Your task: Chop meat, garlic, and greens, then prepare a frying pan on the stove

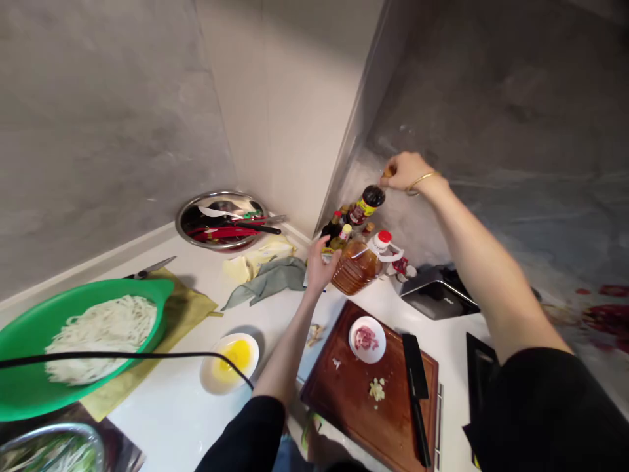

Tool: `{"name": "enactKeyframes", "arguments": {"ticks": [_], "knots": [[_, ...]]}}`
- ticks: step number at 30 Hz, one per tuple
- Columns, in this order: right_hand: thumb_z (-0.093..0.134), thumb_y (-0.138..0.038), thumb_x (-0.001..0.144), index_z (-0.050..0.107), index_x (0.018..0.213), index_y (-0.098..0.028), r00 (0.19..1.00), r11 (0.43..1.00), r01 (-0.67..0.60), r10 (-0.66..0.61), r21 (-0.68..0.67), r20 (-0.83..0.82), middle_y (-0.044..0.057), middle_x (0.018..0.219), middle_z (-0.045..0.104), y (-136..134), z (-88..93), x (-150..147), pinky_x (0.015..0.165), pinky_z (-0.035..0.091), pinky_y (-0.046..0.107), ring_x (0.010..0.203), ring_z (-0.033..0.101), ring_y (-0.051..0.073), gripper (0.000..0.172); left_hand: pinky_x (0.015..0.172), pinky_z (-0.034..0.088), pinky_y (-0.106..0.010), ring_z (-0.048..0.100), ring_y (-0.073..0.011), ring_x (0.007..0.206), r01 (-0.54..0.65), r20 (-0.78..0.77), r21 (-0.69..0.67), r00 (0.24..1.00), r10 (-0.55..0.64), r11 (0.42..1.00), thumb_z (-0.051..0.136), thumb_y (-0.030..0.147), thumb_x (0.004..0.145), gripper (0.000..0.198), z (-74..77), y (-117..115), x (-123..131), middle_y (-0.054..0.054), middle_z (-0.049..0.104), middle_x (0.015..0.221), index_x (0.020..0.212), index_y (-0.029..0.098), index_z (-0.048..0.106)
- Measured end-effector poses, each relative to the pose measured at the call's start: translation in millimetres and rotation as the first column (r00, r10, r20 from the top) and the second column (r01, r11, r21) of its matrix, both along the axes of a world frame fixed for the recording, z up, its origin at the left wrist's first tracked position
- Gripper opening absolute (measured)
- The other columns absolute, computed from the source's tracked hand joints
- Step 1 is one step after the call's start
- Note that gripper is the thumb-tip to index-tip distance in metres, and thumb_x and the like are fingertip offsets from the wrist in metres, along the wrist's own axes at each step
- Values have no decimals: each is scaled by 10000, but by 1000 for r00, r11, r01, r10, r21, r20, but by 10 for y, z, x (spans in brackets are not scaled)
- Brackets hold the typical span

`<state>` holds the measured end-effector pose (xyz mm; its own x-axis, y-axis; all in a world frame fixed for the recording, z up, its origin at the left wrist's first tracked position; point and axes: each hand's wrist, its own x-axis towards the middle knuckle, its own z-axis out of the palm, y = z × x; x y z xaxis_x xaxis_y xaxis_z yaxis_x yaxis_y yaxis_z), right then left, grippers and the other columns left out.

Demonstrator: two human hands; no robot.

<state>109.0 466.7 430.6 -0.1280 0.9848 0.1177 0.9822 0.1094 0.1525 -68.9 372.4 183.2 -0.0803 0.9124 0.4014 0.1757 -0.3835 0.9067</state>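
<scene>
My right hand (407,172) is raised over the bottles by the wall, fingers closed around a small orange-brown thing (390,172) that I cannot make out. Just below it leans a dark bottle (362,211) with a yellow label. My left hand (320,263) is open, thumb and fingers apart, at the near left side of the bottle group. Close to its fingers are a dark red-capped bottle (333,226) and a yellow-capped bottle (341,238). A big oil jug (354,267) with a red cap stands right beside that hand; whether they touch, I cannot tell.
A cutting board (339,393) carries a bowl of meat (367,339), chopped garlic (377,389) and a cleaver (415,387). Leftward are a bowl of egg (230,362), cloths (268,280), a steel basin (184,229) and a green colander (29,314) of noodles. A black cable (147,354) crosses the left.
</scene>
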Motion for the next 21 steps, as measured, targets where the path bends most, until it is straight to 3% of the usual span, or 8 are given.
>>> {"name": "enactKeyframes", "arguments": {"ticks": [2, 4, 8, 11, 13, 16, 18, 21], "knots": [[367, -422, 903, 663, 833, -27, 997, 999, -35, 34, 9, 70, 52, 853, 646, -368, 309, -133, 843, 453, 283, 904, 619, 153, 498, 994, 354, -410, 474, -244, 1164, -48, -99, 106, 993, 59, 993, 626, 440, 743, 595, 236, -56, 67, -123, 520, 1249, 1244, 172, 446], [622, -450, 758, 676, 847, -88, 996, 998, -57, 56, 22, 76, 2, 707, 634, -730, 486, -273, 767, 497, 347, 774, 629, 177, 377, 1051, 259, -461, 380, -277, 1256, -51, -198, 141, 977, 78, 989, 638, 508, 715, 740, 440, -133, 108, -138, 436, 1340, 1317, 181, 358], [623, -443, 743, 696, 819, -113, 978, 978, -191, 183, -84, -99, -50, 561, 544, -1309, 405, -418, 692, 461, 285, 604, 577, 92, 347, 1093, 50, -524, 275, -308, 1324, 101, -419, 162, 908, -25, 982, 639, 568, 682, 860, 526, -364, 43, -137, 374, 1389, 1361, 185, 276], [675, -379, 712, 697, 844, -121, 892, 897, -409, 356, -165, -277, -48, 626, 566, -1662, 44, -367, 636, 417, 241, 577, 520, 71, 291, 1113, 19, -490, 356, -291, 1282, 252, -546, 88, 821, -165, 964, 652, 533, 669, 822, 285, -673, -131, -110, 461, 1319, 1328, 178, 315], [662, -379, 725, 696, 836, -121, 810, 815, -541, 439, -208, -387, -45, 628, 571, -1855, -286, -256, 622, 388, 229, 585, 505, 75, 283, 1122, 92, -447, 448, -267, 1208, 278, -597, 19, 774, -212, 960, 654, 466, 671, 778, 58, -915, -247, -104, 517, 1255, 1309, 162, 329], [609, -407, 771, 693, 869, -131, 729, 724, -632, 434, -277, -530, -42, 618, 588, -2057, -853, -10, 627, 363, 220, 613, 514, 85, 304, 1104, 187, -411, 515, -241, 1127, 315, -678, -89, 676, -289, 945, 640, 369, 672, 685, -267, -1225, -331, -79, 566, 1192, 1271, 178, 369], [607, -416, 770, 695, 899, -148, 719, 706, -628, 367, -328, -590, -25, 665, 632, -2155, -1228, 151, 611, 361, 215, 622, 532, 96, 310, 1097, 195, -426, 523, -244, 1109, 324, -735, -144, 598, -320, 935, 638, 331, 661, 647, -434, -1367, -327, -75, 576, 1178, 1247, 191, 402], [628, -418, 751, 671, 1018, -144, 745, 786, -515, 215, -341, -631, 14, 736, 670, -2310, -1699, 313, 609, 381, 218, 633, 559, 117, 385, 1084, 202, -455, 518, -262, 1101, 308, -807, -190, 492, -327, 932, 631, 299, 657, 626, -608, -1496, -294, -90, 573, 1168, 1242, 199, 432]]}}
